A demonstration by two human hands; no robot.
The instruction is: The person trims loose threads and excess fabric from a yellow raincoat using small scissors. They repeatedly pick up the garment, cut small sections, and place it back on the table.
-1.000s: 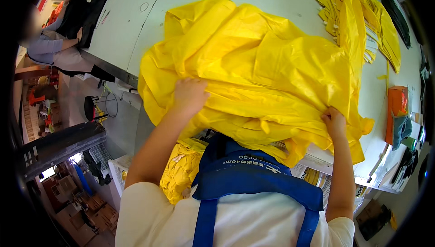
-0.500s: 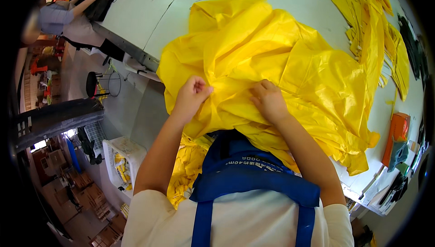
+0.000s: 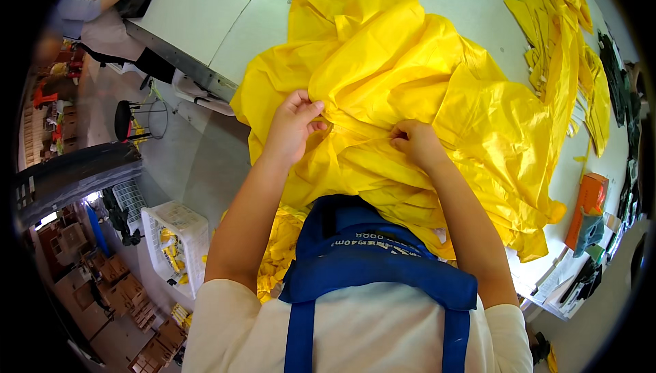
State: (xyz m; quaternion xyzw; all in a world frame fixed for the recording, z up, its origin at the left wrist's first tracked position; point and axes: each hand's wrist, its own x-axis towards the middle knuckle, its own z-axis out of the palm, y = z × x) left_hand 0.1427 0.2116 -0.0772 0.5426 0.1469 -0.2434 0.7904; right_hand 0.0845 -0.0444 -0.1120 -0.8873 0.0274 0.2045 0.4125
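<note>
Both hands pinch a fold of the yellow fabric (image 3: 410, 99) heaped on the table (image 3: 225, 10): left hand (image 3: 292, 125) at nine o'clock, right hand (image 3: 413, 142) beside it. Likely mid-gathering; next calls for drawing the fold taut.

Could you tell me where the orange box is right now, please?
In the head view, the orange box sits at the table's right edge, beside the yellow fabric.

pale table (image 3: 225, 10), yellow fabric (image 3: 417, 92), orange box (image 3: 589, 198)

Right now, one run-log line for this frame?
left hand: pinching yellow fabric | right hand: pinching same fabric | fabric: bunched on grey table
</note>
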